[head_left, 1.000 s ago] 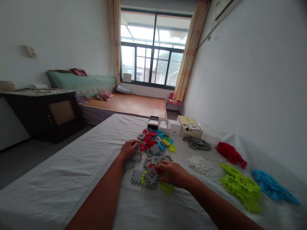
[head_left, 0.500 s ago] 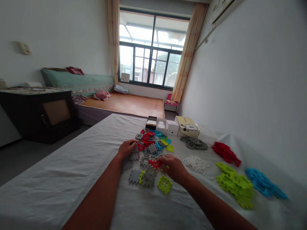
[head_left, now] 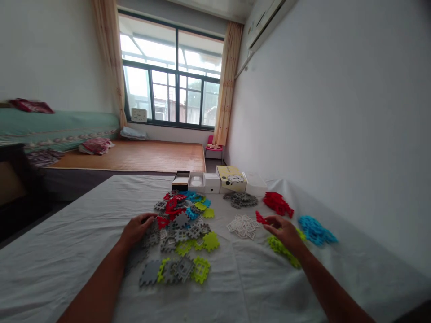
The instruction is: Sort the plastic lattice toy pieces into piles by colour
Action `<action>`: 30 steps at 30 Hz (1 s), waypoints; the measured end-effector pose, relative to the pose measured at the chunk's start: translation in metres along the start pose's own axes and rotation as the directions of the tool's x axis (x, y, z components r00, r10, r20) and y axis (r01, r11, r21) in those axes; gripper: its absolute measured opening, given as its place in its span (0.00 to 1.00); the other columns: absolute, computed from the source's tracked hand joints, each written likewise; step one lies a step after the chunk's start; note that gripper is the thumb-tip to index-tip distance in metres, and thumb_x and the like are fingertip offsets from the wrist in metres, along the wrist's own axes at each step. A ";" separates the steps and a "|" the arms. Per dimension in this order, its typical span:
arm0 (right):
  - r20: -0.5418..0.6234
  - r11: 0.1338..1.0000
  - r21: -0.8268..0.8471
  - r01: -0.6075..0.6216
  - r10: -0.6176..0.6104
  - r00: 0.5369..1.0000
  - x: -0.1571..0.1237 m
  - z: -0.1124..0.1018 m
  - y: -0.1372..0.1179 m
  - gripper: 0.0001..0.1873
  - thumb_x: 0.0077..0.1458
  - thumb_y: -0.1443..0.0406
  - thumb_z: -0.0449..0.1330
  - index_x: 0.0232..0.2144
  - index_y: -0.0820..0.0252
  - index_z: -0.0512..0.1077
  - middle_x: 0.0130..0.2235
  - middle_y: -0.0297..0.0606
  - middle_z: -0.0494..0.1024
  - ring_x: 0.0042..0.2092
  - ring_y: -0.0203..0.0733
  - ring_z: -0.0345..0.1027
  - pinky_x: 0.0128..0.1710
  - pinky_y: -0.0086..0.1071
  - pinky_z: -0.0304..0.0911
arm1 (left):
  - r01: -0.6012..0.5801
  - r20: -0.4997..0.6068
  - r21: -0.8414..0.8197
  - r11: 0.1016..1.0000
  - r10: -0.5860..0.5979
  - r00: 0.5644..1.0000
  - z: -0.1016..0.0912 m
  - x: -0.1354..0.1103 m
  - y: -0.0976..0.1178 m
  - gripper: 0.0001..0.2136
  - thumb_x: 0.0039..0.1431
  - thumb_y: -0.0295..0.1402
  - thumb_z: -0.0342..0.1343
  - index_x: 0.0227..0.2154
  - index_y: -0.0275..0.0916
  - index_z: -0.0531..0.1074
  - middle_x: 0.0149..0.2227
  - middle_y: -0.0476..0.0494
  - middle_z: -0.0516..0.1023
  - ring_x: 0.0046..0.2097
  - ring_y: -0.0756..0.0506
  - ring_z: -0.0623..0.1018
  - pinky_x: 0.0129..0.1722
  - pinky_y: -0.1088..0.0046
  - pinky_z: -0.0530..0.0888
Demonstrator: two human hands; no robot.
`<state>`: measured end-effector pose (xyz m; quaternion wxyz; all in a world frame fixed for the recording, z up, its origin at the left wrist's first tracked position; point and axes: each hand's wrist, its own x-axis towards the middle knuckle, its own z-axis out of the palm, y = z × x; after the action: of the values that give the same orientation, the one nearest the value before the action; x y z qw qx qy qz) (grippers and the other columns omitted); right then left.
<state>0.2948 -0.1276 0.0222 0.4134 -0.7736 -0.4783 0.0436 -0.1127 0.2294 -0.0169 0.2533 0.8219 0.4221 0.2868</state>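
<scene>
Red, grey, blue, yellow-green and white interlocking plastic tiles lie in a mixed pile [head_left: 182,220] on the white cloth. At the pile's left side, my left hand [head_left: 136,229] has its fingers closed together at the edge of a red tile [head_left: 163,222]. My right hand [head_left: 284,231] is raised over the sorted heaps, pinching another red tile [head_left: 260,218] between thumb and fingers. Below that hand, partly hidden by it, is the yellow-green tile heap [head_left: 283,251]. Just left of the held tile is a heap of white window-like tiles [head_left: 243,226].
A red heap [head_left: 278,204], a blue heap [head_left: 316,230] and a dark grey heap [head_left: 240,199] lie on the cloth. Behind the pile stand a black box [head_left: 181,180], white boxes [head_left: 211,183] and a yellow cartoon box [head_left: 231,178]. The wall runs along the right.
My right hand has lifted a red tile from the pile and carried it right, over the sorted heaps. My left hand stays at the pile's left side. The camera view has turned right.
</scene>
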 end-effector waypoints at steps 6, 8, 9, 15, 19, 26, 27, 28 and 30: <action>-0.460 0.899 -0.222 -0.379 0.246 0.853 -0.006 -0.105 0.133 0.21 0.40 0.50 0.57 0.34 0.57 0.71 0.35 0.41 0.78 0.36 0.49 0.72 0.36 0.38 0.63 | 0.005 0.004 0.016 1.000 -0.005 1.000 -0.001 0.001 -0.001 0.20 0.48 0.48 0.48 0.37 0.43 0.76 0.39 0.49 0.80 0.42 0.43 0.76 0.39 0.76 0.70; -0.517 0.841 -0.273 -0.467 0.281 0.809 -0.012 -0.125 0.161 0.20 0.39 0.50 0.57 0.32 0.56 0.71 0.33 0.41 0.78 0.37 0.51 0.71 0.35 0.39 0.62 | 0.006 -0.004 0.017 1.000 -0.006 1.000 -0.002 0.001 0.001 0.21 0.48 0.48 0.48 0.37 0.43 0.76 0.39 0.49 0.80 0.42 0.43 0.76 0.39 0.76 0.70; -0.523 0.831 -0.283 -0.479 0.285 0.803 -0.014 -0.130 0.170 0.20 0.39 0.50 0.57 0.31 0.56 0.71 0.33 0.41 0.78 0.37 0.51 0.71 0.34 0.38 0.62 | 0.009 -0.007 0.014 1.000 -0.009 1.000 -0.002 0.000 0.002 0.21 0.48 0.49 0.48 0.37 0.43 0.76 0.38 0.49 0.80 0.42 0.43 0.76 0.39 0.75 0.70; -0.416 0.897 -0.267 -0.352 0.222 0.882 -0.003 -0.102 0.151 0.19 0.40 0.50 0.57 0.32 0.55 0.72 0.33 0.38 0.78 0.36 0.47 0.72 0.34 0.35 0.62 | 0.014 0.011 -0.007 1.000 -0.014 1.000 -0.002 0.000 0.002 0.21 0.48 0.49 0.48 0.37 0.42 0.76 0.39 0.49 0.80 0.42 0.42 0.76 0.39 0.74 0.70; -0.255 0.936 -0.281 -0.211 0.139 0.957 0.026 -0.065 0.111 0.16 0.41 0.52 0.58 0.30 0.54 0.71 0.32 0.37 0.78 0.34 0.44 0.72 0.35 0.33 0.63 | 0.009 0.010 -0.014 1.000 -0.009 1.000 0.000 0.001 -0.003 0.21 0.49 0.49 0.48 0.38 0.42 0.76 0.39 0.48 0.79 0.43 0.42 0.76 0.42 0.73 0.69; -0.367 0.887 -0.343 -0.310 0.177 0.913 0.096 -0.054 0.077 0.15 0.43 0.59 0.57 0.33 0.62 0.71 0.37 0.47 0.77 0.40 0.50 0.71 0.40 0.38 0.62 | 0.003 0.005 -0.008 1.000 -0.003 1.000 -0.001 -0.002 0.000 0.20 0.50 0.48 0.47 0.38 0.42 0.76 0.39 0.47 0.79 0.43 0.42 0.76 0.42 0.73 0.69; -0.367 0.886 -0.345 -0.310 0.177 0.913 0.105 -0.054 0.072 0.15 0.43 0.60 0.57 0.34 0.64 0.71 0.37 0.50 0.77 0.40 0.51 0.70 0.41 0.39 0.61 | 0.006 0.000 -0.004 1.000 -0.006 1.000 -0.001 -0.003 0.001 0.20 0.50 0.48 0.47 0.38 0.41 0.76 0.39 0.47 0.79 0.42 0.43 0.76 0.42 0.73 0.69; -0.362 0.888 -0.348 -0.302 0.170 0.917 0.112 -0.051 0.065 0.16 0.43 0.61 0.57 0.35 0.65 0.71 0.38 0.51 0.76 0.40 0.51 0.70 0.41 0.40 0.61 | 0.006 -0.004 -0.002 1.000 -0.006 1.000 0.000 -0.004 0.002 0.20 0.50 0.47 0.47 0.38 0.41 0.76 0.39 0.47 0.79 0.42 0.43 0.76 0.42 0.73 0.69; -0.324 0.903 -0.354 -0.242 0.124 0.938 0.122 -0.038 0.045 0.17 0.45 0.63 0.55 0.39 0.65 0.70 0.41 0.51 0.75 0.41 0.50 0.70 0.42 0.40 0.60 | -0.002 -0.009 -0.005 1.000 0.002 1.000 0.001 -0.006 0.003 0.19 0.51 0.46 0.47 0.37 0.41 0.76 0.39 0.47 0.79 0.42 0.43 0.76 0.42 0.74 0.69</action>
<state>0.4100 -0.0645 0.0564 0.3121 -0.8797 -0.3350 -0.1286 -0.1136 0.2232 -0.0169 0.2533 0.8203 0.4218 0.2916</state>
